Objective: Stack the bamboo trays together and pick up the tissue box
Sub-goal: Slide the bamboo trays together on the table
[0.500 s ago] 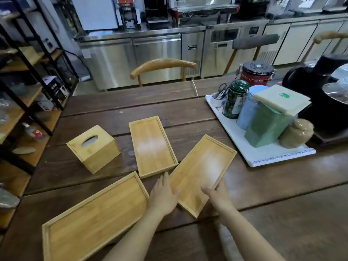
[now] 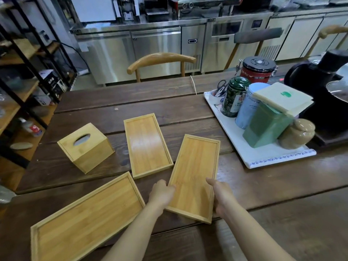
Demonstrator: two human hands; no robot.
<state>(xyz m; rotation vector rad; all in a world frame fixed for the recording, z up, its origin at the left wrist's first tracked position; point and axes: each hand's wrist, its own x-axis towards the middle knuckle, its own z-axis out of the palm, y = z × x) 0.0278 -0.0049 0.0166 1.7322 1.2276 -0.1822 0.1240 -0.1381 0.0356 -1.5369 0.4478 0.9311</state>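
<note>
Gripping the right tray (image 2: 195, 170) by its long sides, left hand (image 2: 161, 193) and right hand (image 2: 222, 194) clamp it beside the middle tray (image 2: 147, 146), just to the left.

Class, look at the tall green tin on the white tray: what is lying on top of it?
A stack of pale square sheets with a green mark lies on the green tin, overhanging it. The tin's lid is covered.
</note>
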